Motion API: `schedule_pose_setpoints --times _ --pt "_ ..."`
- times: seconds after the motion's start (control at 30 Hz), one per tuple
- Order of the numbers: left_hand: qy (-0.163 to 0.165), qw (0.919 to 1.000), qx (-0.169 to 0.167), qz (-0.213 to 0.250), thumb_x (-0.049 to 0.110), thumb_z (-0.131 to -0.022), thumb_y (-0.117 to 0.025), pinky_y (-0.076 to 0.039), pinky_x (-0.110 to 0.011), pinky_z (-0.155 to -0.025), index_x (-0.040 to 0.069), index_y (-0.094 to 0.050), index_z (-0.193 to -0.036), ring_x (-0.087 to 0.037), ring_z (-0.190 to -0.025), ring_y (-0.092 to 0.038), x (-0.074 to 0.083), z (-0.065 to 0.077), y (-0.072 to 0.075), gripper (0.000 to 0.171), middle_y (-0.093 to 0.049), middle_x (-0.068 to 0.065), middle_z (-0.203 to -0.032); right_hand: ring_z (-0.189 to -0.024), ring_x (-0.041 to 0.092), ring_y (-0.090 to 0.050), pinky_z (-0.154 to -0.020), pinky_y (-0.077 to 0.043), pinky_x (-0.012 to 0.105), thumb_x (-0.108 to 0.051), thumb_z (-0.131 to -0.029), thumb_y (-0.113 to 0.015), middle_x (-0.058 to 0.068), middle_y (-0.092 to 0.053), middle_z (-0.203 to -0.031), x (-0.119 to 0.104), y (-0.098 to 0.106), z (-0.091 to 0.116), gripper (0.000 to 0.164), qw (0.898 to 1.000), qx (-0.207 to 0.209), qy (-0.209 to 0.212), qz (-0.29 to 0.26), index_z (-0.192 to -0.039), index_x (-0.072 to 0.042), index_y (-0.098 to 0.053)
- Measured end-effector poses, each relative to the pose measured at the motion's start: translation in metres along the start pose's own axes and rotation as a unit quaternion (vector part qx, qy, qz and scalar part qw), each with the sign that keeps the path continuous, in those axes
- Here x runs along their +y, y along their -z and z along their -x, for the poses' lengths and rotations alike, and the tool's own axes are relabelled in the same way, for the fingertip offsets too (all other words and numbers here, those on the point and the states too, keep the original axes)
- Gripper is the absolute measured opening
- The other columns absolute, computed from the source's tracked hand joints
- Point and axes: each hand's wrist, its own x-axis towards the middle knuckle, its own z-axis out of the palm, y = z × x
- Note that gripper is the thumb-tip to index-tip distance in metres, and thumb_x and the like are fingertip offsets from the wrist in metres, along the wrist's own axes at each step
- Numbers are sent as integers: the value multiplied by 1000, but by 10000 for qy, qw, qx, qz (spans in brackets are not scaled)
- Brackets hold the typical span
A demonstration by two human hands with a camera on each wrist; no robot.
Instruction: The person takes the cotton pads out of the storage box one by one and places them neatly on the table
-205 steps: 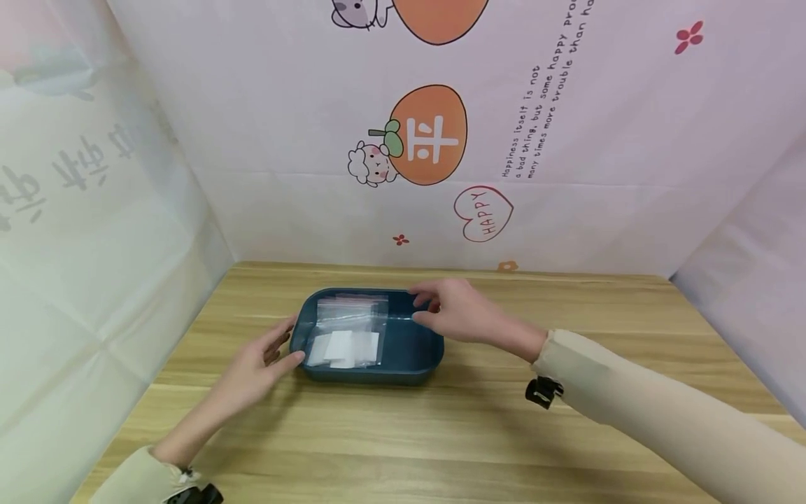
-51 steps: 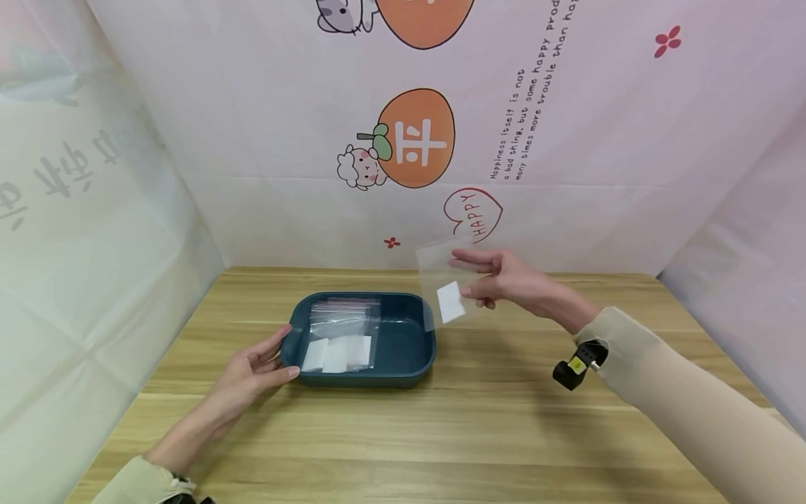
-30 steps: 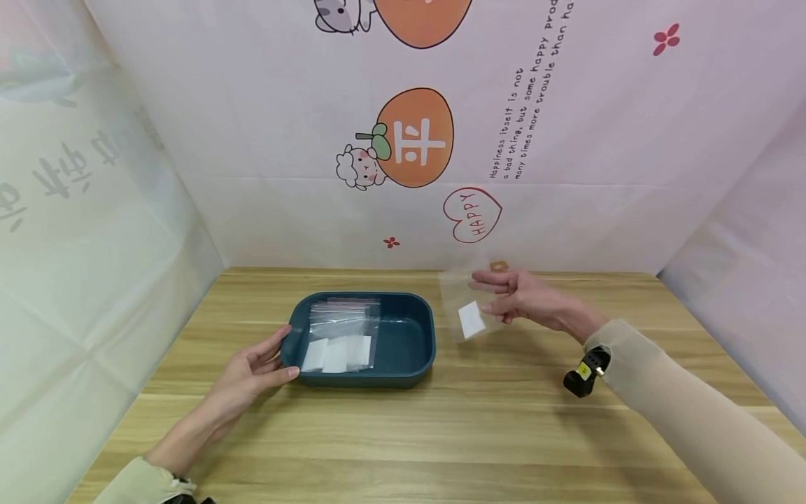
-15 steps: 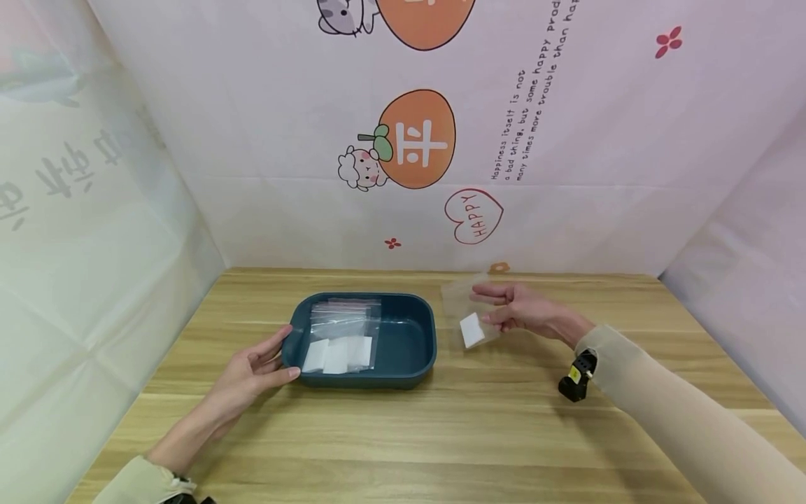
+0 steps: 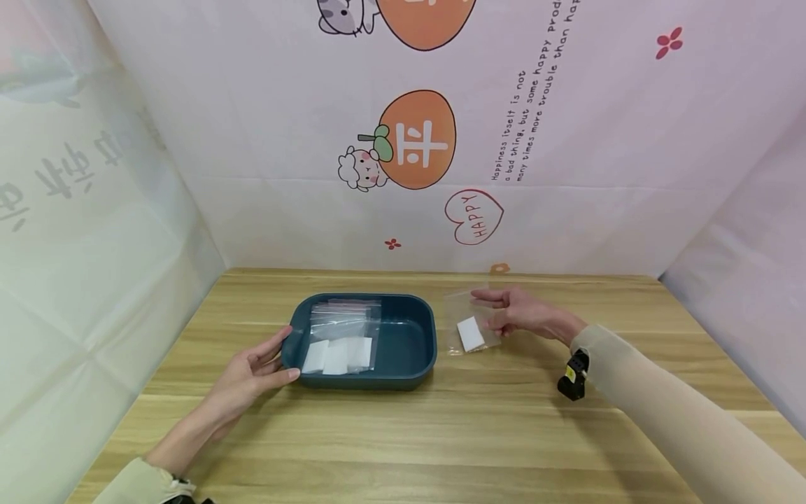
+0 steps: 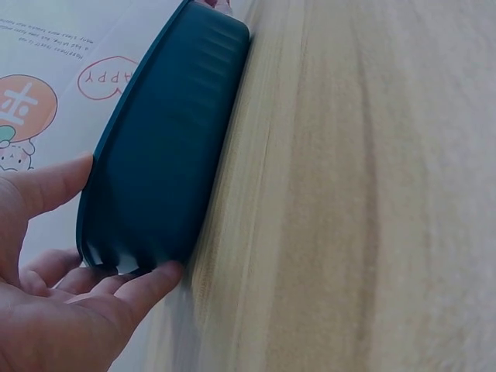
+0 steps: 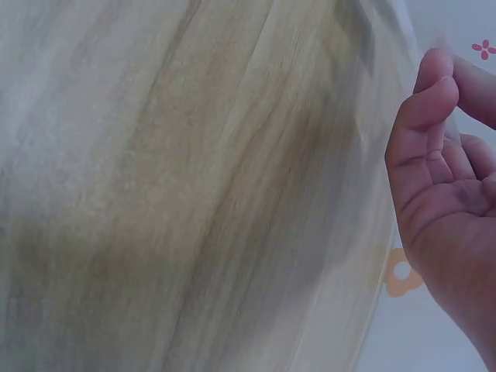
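A dark blue-green plastic basin (image 5: 352, 383) sits on the wooden table. My left hand (image 5: 248, 371) grips its left end, the thumb at the rim and the fingers against the end wall, as the left wrist view (image 6: 77, 302) shows. Several clear zip-lock bags (image 5: 340, 323) with white pieces inside lie overlapping in the basin's left half. Right of the basin, my right hand (image 5: 519, 313) pinches the right side of another clear zip-lock bag (image 5: 458, 308), which holds one white rectangle (image 5: 470, 334). This bag lies low over the table, its lower edge down at the wood.
Bare wood of the table (image 5: 403, 448) extends in front of the basin. A white printed cloth (image 5: 302, 224) hangs behind the table, with further cloth (image 5: 94, 280) along the left and right sides. A black wrist camera (image 5: 571, 378) is strapped on the right sleeve.
The right hand, earlier over the basin's right part, has lifted one zip-lock bag out, carried it right and lowered it beside the basin. The left hand has stayed at the basin's left end.
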Motion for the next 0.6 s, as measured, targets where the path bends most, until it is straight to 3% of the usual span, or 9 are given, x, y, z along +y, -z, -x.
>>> schedule_pose_setpoints --times 0.13,0.27,0.37,0.5,0.6 --pt "16 10000 -12 42 16 -98 -77 -37 -42 -114 10 -27 -168 -47 -149 -31 1 0 0 86 -16 -21 -172 -69 18 -58 -59 -52 28 -1 -93 -75 20 -39 -164 -1 -1 0 81 9989 99 -66 446 -164 -2 -35" --pt "23 10000 -13 57 15 -98 -77 -39 -41 -114 10 -28 -168 -46 -149 -32 1 -1 0 85 -17 -21 -172 -65 19 -58 -55 -51 29 -8 -93 -80 25 -57 -143 0 -1 0 83 9964 165 -146 818 -164 -5 -37" --pt "9 10000 -13 72 15 -98 -77 -40 -39 -113 9 -28 -167 -46 -148 -33 1 -1 -1 86 -17 -21 -171 -64 20 -58 -54 -50 29 -9 -92 -81 23 -61 -128 3 -2 -1 83 9951 187 -140 965 -163 -6 -38" --pt "-9 10000 -10 60 15 -98 -77 -40 -38 -112 9 -27 -167 -46 -148 -33 0 0 0 86 -17 -21 -171 -63 19 -56 -53 -48 29 -9 -93 -81 23 -57 -132 4 -3 -2 83 9934 224 -102 1120 -164 -6 -37" --pt "4 10000 -6 37 15 -98 -77 -40 -39 -113 9 -27 -168 -47 -148 -33 0 -1 0 85 -17 -21 -171 -61 18 -56 -52 -48 28 -9 -92 -81 28 -51 -145 2 -5 -2 86 9924 281 -46 1196 -164 -6 -36"
